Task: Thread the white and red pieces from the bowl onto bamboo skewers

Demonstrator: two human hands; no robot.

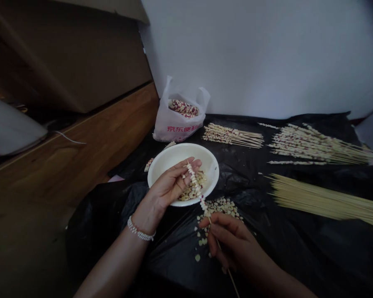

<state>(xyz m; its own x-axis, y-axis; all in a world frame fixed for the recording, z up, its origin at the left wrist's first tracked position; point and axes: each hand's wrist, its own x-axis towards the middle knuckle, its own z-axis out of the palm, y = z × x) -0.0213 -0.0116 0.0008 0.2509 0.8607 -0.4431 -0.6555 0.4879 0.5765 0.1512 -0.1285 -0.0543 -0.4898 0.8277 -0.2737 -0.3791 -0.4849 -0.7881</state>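
Observation:
A thin wooden skewer threaded with pale corn kernels (196, 186) slants between my hands. My right hand (228, 238) pinches it just below the lowest kernels, and the bare stick runs down past my fingers. My left hand (170, 182), palm up over the white bowl (155, 165), has its fingers curled at the skewer's upper end, with loose kernels by the fingers. Pale and dark red kernels (192, 191) lie in the bowl. More loose kernels (225, 207) are piled on the black plastic sheet beside it.
Behind the bowl stands a white plastic bag (177, 120) holding speckled corn cobs (183, 107). Threaded skewers lie in a small bundle (233, 135) and a larger one (311, 145) at the right. Bare skewers (323, 198) lie nearer. A wooden board (112, 124) borders the left.

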